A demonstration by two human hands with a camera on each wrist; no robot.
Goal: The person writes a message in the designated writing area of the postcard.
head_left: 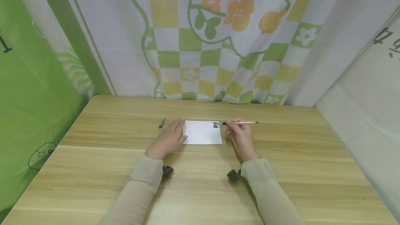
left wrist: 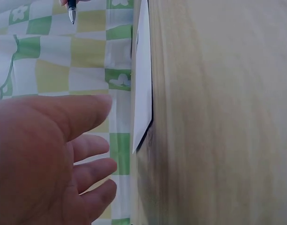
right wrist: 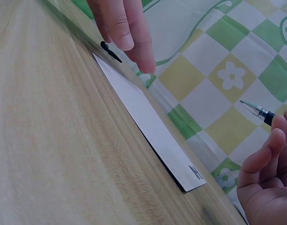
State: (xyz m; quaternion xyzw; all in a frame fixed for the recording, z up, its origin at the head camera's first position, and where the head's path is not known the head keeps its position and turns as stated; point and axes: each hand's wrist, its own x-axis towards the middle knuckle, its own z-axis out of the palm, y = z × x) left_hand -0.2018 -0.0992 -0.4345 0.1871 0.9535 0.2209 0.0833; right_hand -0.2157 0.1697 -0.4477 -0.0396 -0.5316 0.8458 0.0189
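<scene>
A white card [head_left: 201, 134] lies flat on the wooden table, with a small dark printed mark [head_left: 215, 125] in its upper right corner. My right hand [head_left: 241, 138] pinches a clear-barrelled pen [head_left: 248, 122] between thumb and fingers. Its bare tip [right wrist: 248, 105] is raised off the card in the right wrist view. At the card's left edge is my left hand [head_left: 168, 137], its fingers loosely extended and holding nothing. The left wrist view shows that hand [left wrist: 45, 154] with thumb and fingers apart, near the card's end [left wrist: 143, 93].
A black pen cap [head_left: 161, 123] lies on the table [head_left: 200, 190] just left of the left hand. Behind the table's far edge hangs a checked, flowered curtain [head_left: 187, 41]. Green cloth [head_left: 37, 89] hangs on the left, pale cloth [head_left: 365, 114] on the right.
</scene>
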